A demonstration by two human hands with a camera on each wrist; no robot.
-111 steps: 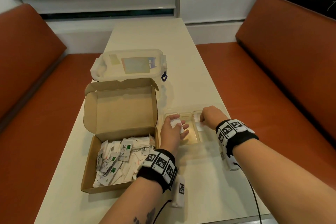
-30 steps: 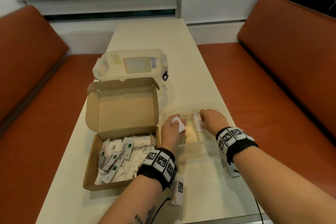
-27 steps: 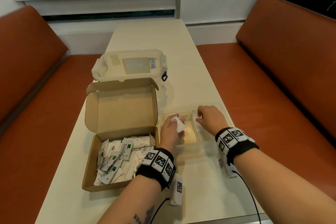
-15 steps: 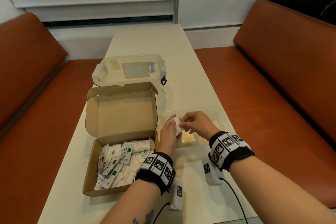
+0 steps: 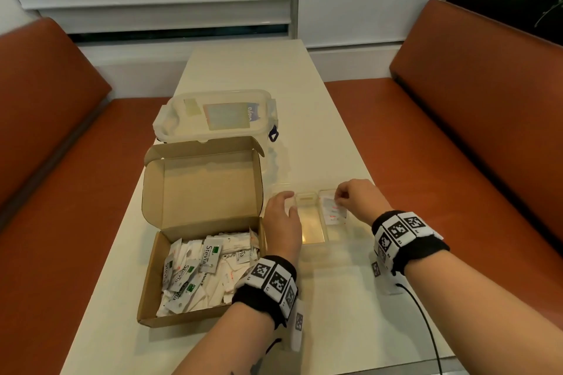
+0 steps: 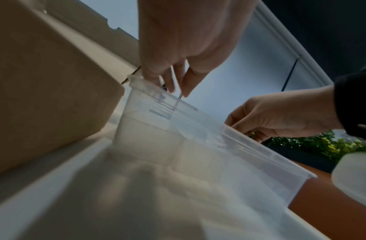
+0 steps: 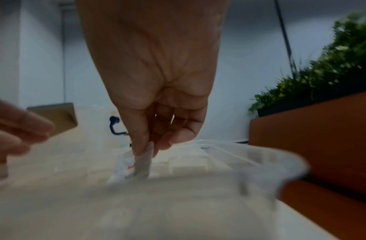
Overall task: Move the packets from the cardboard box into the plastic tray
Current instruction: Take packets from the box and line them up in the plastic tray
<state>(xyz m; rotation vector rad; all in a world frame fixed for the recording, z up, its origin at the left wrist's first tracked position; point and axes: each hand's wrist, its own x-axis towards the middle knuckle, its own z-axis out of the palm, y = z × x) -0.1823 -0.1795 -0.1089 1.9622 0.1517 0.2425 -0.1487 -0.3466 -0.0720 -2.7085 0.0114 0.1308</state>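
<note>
Clear plastic tray [image 5: 350, 240] sits at 3 o'clock of the cardboard box [image 5: 195, 256]. Right hand [image 5: 355, 199] pinches a packet [image 5: 332, 212] in it; left hand [image 5: 281, 224] fingers are relaxed, holding nothing.

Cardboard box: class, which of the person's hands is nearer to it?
Left. The left hand hovers at the tray's left end, right beside the cardboard box; the right hand is at the tray's far end.
</note>
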